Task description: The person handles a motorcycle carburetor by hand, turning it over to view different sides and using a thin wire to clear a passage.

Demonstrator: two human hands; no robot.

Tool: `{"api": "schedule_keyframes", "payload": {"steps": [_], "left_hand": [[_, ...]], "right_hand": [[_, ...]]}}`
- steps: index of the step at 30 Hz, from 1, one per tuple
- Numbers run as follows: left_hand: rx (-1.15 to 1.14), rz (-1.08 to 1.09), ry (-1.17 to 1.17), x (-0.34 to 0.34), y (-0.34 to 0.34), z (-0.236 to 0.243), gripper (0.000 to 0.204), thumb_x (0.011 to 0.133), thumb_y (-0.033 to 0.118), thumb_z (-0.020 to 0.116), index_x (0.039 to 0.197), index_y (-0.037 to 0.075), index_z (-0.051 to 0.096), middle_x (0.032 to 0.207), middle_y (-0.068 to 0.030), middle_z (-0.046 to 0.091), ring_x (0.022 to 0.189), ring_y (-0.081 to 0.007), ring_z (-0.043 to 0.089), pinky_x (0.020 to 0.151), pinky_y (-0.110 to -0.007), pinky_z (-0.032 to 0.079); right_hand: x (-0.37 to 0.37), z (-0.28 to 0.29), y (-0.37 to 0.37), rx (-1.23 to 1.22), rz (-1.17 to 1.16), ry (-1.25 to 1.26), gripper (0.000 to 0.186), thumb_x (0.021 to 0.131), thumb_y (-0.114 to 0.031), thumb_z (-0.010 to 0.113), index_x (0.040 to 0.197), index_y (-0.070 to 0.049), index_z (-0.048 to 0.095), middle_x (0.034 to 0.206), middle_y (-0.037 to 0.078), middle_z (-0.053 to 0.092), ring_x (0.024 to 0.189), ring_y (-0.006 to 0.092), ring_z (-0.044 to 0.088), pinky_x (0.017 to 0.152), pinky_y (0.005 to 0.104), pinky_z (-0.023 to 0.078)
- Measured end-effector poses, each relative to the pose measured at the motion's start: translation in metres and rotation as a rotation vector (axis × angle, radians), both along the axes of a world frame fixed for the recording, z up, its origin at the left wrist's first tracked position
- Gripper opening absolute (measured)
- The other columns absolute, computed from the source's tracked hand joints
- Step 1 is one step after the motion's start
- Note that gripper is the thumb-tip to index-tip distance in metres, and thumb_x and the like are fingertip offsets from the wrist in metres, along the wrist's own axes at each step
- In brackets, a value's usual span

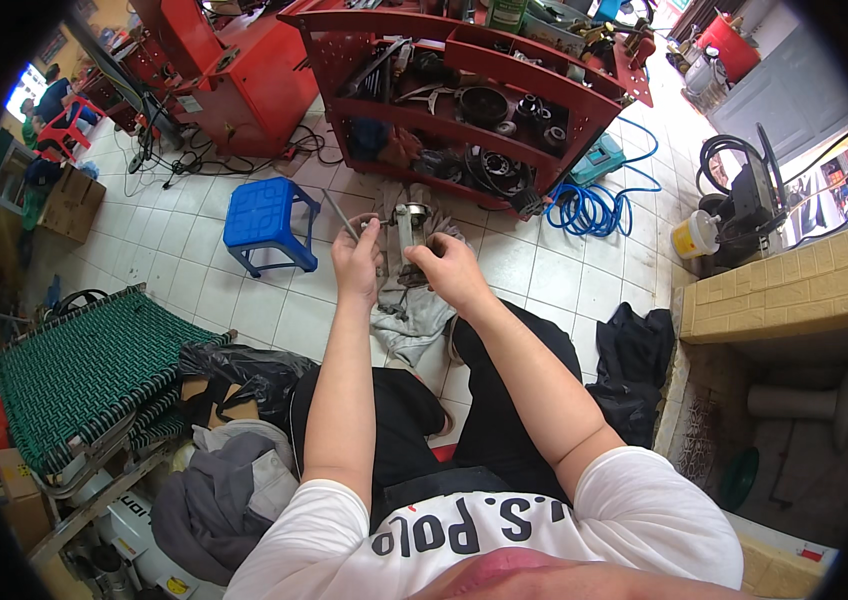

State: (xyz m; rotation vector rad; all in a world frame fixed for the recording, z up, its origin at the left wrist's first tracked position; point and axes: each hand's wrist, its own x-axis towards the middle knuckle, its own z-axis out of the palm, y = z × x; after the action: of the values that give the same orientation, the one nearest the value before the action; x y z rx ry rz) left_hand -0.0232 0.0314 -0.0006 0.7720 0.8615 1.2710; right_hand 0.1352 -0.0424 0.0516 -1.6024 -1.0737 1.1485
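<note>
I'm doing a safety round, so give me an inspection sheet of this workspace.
Surface: white tiled floor; crumpled grey cloth beneath the work.
Job's things: elongated silver metal part; thin grey metal rod.
Hands: left hand holds the rod; right hand is at the metal part, grip partly hidden.
Clutter: square blue plastic stool left of the hands; assorted parts on the red metal cart.
Cables: black cables by the red metal machine; coiled blue hose beside the cart.
Surroundings: green woven folding cot at left.
</note>
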Motion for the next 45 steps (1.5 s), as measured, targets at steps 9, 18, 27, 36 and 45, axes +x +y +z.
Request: {"api": "schedule_keyframes", "payload": {"steps": [9, 18, 27, 36, 45], "left_hand": [[-0.027, 0.019, 0.035, 0.004, 0.000, -0.005, 0.035, 0.097, 0.038, 0.079, 0.103, 0.008, 0.063, 0.075, 0.0075, 0.054, 0.056, -0.0010, 0.040, 0.047, -0.021, 0.027], [-0.110, 0.066, 0.100, 0.004, 0.000, 0.002, 0.038, 0.097, 0.044, 0.079, 0.090, 0.013, 0.058, 0.074, 0.0070, 0.055, 0.057, -0.0017, 0.043, 0.048, -0.021, 0.029], [-0.203, 0.133, 0.150, 0.003, 0.001, 0.003, 0.034, 0.101, 0.042, 0.073, 0.088, 0.012, 0.062, 0.074, 0.0057, 0.057, 0.057, -0.0022, 0.045, 0.048, -0.022, 0.029], [-0.057, 0.047, 0.012, 0.001, -0.002, 0.005, 0.034, 0.101, 0.042, 0.074, 0.101, 0.008, 0.066, 0.080, 0.0039, 0.061, 0.060, -0.0016, 0.047, 0.048, -0.021, 0.029], [0.023, 0.320, 0.558, 0.004, 0.002, -0.002, 0.053, 0.101, 0.050, 0.071, 0.087, -0.001, 0.067, 0.078, -0.0057, 0.066, 0.066, -0.0171, 0.056, 0.065, -0.035, 0.048]], "right_hand": [[0.002, 0.002, -0.001, -0.035, 0.010, 0.001, 0.051, 0.084, -0.043, 0.076, 0.090, 0.007, 0.068, 0.079, 0.014, 0.069, 0.075, 0.0204, 0.063, 0.072, 0.0373, 0.052], [0.001, 0.005, -0.002, 0.000, 0.057, -0.041, 0.041, 0.090, -0.039, 0.074, 0.092, 0.001, 0.067, 0.077, 0.004, 0.063, 0.068, 0.0126, 0.057, 0.059, 0.0307, 0.048], [-0.001, 0.003, -0.003, 0.050, 0.102, -0.132, 0.040, 0.090, -0.038, 0.075, 0.091, 0.001, 0.066, 0.078, 0.005, 0.064, 0.070, 0.0123, 0.058, 0.060, 0.0322, 0.048], [-0.001, 0.005, -0.001, -0.041, -0.012, 0.099, 0.048, 0.085, -0.042, 0.077, 0.086, 0.005, 0.067, 0.075, 0.009, 0.065, 0.072, 0.0163, 0.057, 0.068, 0.0349, 0.049], [-0.003, 0.015, -0.007, -0.071, 0.090, -0.024, 0.041, 0.091, -0.040, 0.073, 0.094, 0.001, 0.069, 0.082, 0.004, 0.065, 0.072, 0.0125, 0.058, 0.061, 0.0320, 0.049]]}}
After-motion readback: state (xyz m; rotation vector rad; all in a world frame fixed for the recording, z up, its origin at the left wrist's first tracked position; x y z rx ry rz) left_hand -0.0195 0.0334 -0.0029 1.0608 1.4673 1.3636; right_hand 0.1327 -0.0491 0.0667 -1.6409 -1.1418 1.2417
